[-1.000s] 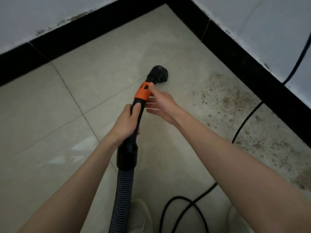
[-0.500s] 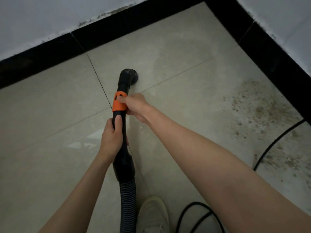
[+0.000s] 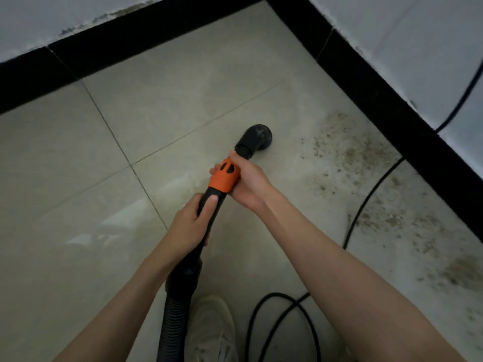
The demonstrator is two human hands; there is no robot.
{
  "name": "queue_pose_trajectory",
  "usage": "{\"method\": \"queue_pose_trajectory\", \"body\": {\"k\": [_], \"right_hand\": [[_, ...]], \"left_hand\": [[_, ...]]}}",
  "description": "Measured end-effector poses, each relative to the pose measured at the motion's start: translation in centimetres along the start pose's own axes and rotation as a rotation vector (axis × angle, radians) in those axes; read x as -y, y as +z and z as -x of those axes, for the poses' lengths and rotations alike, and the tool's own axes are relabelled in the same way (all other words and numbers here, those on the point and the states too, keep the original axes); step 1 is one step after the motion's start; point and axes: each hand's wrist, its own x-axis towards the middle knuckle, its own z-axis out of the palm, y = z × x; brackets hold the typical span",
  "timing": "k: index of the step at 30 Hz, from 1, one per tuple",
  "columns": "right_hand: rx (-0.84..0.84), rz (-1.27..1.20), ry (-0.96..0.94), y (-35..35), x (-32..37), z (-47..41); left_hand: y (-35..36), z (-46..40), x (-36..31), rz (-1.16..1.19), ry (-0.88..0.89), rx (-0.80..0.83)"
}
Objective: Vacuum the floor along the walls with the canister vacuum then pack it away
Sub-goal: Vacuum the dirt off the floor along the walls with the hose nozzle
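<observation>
Nearest, a pale shoe [image 3: 211, 325] stands on the tiled floor [image 3: 78, 178] beside the ribbed hose [image 3: 173, 322] and a looped black cable [image 3: 277, 317]. Above them the left hand [image 3: 189, 226] grips the black wand [image 3: 209, 218]. Just beyond, the right hand [image 3: 248, 181] wraps the orange collar [image 3: 224, 178]. The round nozzle [image 3: 254, 141] rests on the floor, left of scattered dirt [image 3: 347, 150], short of the black skirting [image 3: 156, 35] in the far corner.

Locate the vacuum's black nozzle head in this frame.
In the head view the nozzle head sits on the floor tile just right of centre, beyond the orange collar held by the right hand, left of the dirt patch.
</observation>
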Motion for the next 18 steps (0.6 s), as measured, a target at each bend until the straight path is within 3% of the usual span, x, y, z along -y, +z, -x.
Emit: {"method": "queue_pose_trajectory", "body": {"k": [7, 18], "right_hand": [[-0.094, -0.118, -0.078, -3.4, -0.1, 1.5], [-0.128, -0.176, -0.026, -4.4, 0.0, 0.1]], "left_hand": [[1.5, 0.1, -0.6, -0.025, 0.063, 0.122], [2.4, -1.4, -0.3, 0.036, -0.043, 0.181]]}}
